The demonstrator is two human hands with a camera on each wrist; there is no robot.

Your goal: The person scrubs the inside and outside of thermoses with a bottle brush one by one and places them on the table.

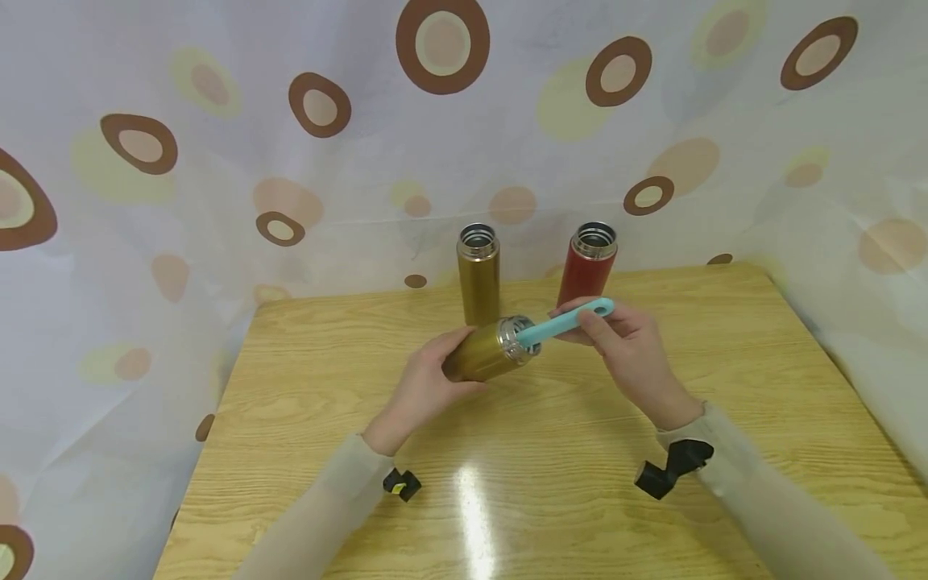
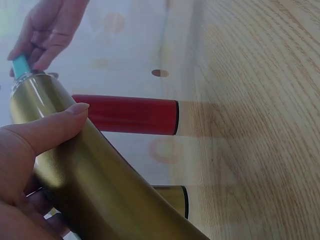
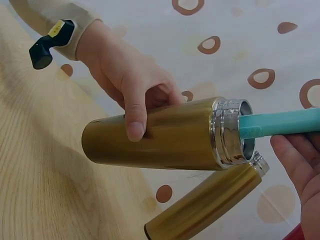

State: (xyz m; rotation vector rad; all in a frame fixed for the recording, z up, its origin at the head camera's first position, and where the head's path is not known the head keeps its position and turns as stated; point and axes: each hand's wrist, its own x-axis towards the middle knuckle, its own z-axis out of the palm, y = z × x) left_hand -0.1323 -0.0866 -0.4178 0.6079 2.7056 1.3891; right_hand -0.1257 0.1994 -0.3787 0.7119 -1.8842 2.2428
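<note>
My left hand [image 1: 428, 379] grips a gold thermos bottle [image 3: 165, 137] round its body, tilted above the table with its open steel mouth facing right. In my right hand [image 1: 634, 354] is a turquoise handle [image 1: 565, 322] with a hole at its end, pinched between thumb and fingers. The handle's far end goes into the bottle's mouth; whatever it carries inside is hidden. A second gold bottle [image 1: 480, 282] stands upright and lidless just behind the held one. Behind my right hand stands a red bottle [image 1: 586, 270], also upright and without a lid.
The wooden table [image 1: 326, 499] ends at the back against a white sheet [image 1: 362, 185] with brown and yellow oval prints, which also hangs at both sides. Small black devices are strapped at both wrists over pale sleeves [image 1: 768, 491].
</note>
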